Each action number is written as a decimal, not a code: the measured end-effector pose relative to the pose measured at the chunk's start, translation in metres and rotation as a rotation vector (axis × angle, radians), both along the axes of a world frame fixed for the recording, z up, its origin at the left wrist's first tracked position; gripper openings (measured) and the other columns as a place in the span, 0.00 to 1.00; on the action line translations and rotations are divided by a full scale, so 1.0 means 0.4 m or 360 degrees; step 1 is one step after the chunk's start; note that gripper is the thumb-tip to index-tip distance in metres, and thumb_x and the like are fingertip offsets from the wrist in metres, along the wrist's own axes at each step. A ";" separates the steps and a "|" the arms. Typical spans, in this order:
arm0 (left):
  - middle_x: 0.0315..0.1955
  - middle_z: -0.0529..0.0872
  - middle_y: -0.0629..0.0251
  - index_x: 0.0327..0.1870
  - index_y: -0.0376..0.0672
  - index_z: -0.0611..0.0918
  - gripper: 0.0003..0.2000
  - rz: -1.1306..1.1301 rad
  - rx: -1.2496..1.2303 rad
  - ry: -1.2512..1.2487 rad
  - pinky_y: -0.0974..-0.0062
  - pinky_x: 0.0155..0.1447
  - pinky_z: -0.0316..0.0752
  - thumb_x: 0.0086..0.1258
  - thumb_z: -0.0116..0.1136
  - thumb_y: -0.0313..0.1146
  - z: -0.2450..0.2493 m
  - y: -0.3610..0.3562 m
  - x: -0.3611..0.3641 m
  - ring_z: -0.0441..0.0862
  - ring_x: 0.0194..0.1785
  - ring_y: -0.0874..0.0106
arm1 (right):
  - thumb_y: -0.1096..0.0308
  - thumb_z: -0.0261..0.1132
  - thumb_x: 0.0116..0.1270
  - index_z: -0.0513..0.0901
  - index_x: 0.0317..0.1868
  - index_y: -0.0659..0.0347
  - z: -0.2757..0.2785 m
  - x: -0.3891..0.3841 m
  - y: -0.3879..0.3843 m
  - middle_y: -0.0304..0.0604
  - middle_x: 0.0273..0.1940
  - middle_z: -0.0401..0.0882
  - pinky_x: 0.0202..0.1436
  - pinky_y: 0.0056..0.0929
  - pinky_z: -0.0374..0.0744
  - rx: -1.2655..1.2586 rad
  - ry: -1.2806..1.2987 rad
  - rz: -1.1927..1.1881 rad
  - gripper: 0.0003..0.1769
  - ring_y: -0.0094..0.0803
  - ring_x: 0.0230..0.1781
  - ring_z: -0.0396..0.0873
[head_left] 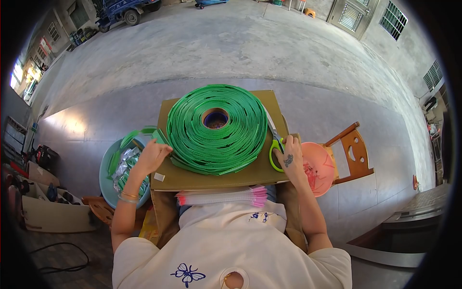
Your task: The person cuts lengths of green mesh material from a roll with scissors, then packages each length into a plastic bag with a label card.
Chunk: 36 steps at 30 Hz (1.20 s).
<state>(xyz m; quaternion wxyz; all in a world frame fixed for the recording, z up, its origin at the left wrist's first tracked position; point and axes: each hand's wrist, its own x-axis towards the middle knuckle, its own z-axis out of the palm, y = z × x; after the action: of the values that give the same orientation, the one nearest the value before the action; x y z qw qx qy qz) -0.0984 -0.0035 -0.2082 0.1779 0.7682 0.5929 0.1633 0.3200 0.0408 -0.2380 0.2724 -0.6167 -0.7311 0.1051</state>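
A large roll of green plastic strip (185,127) lies flat on a brown cardboard box (219,181) in front of me, wound around a hollow core. At its left edge, my left hand (153,158) is closed, its fingertips pinched on the green strip (160,137) that runs off toward a blue basin. My right hand (291,156) holds scissors (275,146) with lime-green handles at the box's right edge. Their blades point away from me, beside the roll. A bundle of thin clear strips with pink ends (221,196) rests at my lap, against the box's near side.
The blue basin (104,168) at left contains green strip and shiny silvery pieces. On the right, a pink basin (323,153) with reddish pieces sits by a wooden chair (355,153). Farther off, a blue vehicle (126,12) stands on the concrete floor (231,48).
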 end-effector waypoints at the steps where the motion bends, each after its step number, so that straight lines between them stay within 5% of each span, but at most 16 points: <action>1: 0.22 0.80 0.56 0.32 0.36 0.82 0.26 -0.0106 -0.0040 -0.0007 0.60 0.62 0.60 0.71 0.39 0.51 0.016 -0.020 0.021 0.77 0.35 0.57 | 0.70 0.69 0.51 0.68 0.41 0.67 -0.001 0.000 0.000 0.56 0.40 0.69 0.44 0.42 0.71 0.0006 -0.0001 -0.0003 0.21 0.52 0.42 0.71; 9: 0.32 0.82 0.56 0.40 0.38 0.81 0.16 -0.0586 -0.0016 0.0156 0.64 0.45 0.72 0.64 0.54 0.43 0.071 -0.116 0.262 0.78 0.37 0.57 | 0.70 0.69 0.51 0.68 0.41 0.67 0.001 0.000 0.000 0.55 0.39 0.69 0.44 0.42 0.71 0.0004 -0.0003 0.0001 0.21 0.51 0.42 0.71; 12: 0.25 0.81 0.55 0.40 0.37 0.78 0.16 -0.0544 -0.0018 -0.0063 0.63 0.37 0.73 0.61 0.57 0.43 0.042 -0.114 0.329 0.79 0.33 0.57 | 0.69 0.69 0.52 0.68 0.42 0.66 0.001 -0.001 0.001 0.55 0.40 0.70 0.45 0.41 0.70 -0.0028 0.0019 -0.0013 0.21 0.51 0.43 0.71; 18: 0.30 0.82 0.53 0.43 0.37 0.79 0.16 -0.0418 0.0048 -0.0141 0.67 0.35 0.74 0.56 0.63 0.35 0.030 -0.090 0.435 0.79 0.31 0.56 | 0.66 0.70 0.50 0.69 0.39 0.68 0.023 -0.005 -0.012 0.57 0.37 0.73 0.42 0.42 0.72 -0.0130 -0.0083 -0.0150 0.22 0.53 0.39 0.73; 23: 0.22 0.83 0.59 0.38 0.35 0.79 0.08 -0.0200 -0.0232 -0.0638 0.75 0.29 0.72 0.60 0.59 0.29 0.152 -0.022 0.448 0.79 0.22 0.70 | 0.62 0.68 0.51 0.73 0.32 0.72 0.029 0.032 -0.012 0.56 0.28 0.76 0.33 0.39 0.76 -0.0249 -0.0210 -0.0083 0.20 0.47 0.28 0.78; 27: 0.17 0.81 0.66 0.33 0.32 0.79 0.07 0.0056 -0.0243 -0.1019 0.82 0.27 0.70 0.64 0.56 0.29 0.172 0.044 0.406 0.78 0.22 0.82 | 0.61 0.65 0.54 0.75 0.33 0.73 0.010 0.129 0.025 0.46 0.21 0.73 0.24 0.31 0.74 -0.0735 0.0629 -0.0155 0.19 0.33 0.18 0.73; 30: 0.16 0.79 0.67 0.33 0.31 0.79 0.09 0.0218 -0.0407 -0.0594 0.84 0.28 0.69 0.65 0.55 0.30 0.182 0.067 0.362 0.77 0.22 0.82 | 0.61 0.64 0.58 0.75 0.34 0.70 -0.008 0.187 0.017 0.38 0.20 0.71 0.18 0.24 0.70 -0.0882 0.1160 -0.0195 0.17 0.24 0.15 0.70; 33: 0.15 0.78 0.68 0.35 0.31 0.79 0.09 0.0183 -0.0532 -0.0654 0.84 0.25 0.66 0.64 0.56 0.30 0.135 0.073 0.355 0.74 0.19 0.83 | 0.62 0.64 0.60 0.74 0.34 0.64 -0.001 0.203 -0.006 0.33 0.20 0.69 0.15 0.19 0.66 -0.0856 0.1812 -0.0264 0.13 0.19 0.15 0.68; 36: 0.19 0.82 0.56 0.36 0.32 0.80 0.11 -0.0056 -0.0259 -0.0407 0.75 0.30 0.72 0.62 0.57 0.32 0.120 0.083 0.355 0.79 0.21 0.72 | 0.62 0.65 0.60 0.72 0.33 0.60 0.014 0.196 -0.017 0.32 0.21 0.68 0.13 0.16 0.64 -0.0764 0.2156 -0.0284 0.12 0.18 0.16 0.67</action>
<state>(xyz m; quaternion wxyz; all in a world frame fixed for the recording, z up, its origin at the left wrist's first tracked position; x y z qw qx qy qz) 0.0437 0.0298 -0.1603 0.3164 0.7344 0.5632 0.2080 0.3982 0.0340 -0.2326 0.5302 -0.5163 -0.3054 0.5992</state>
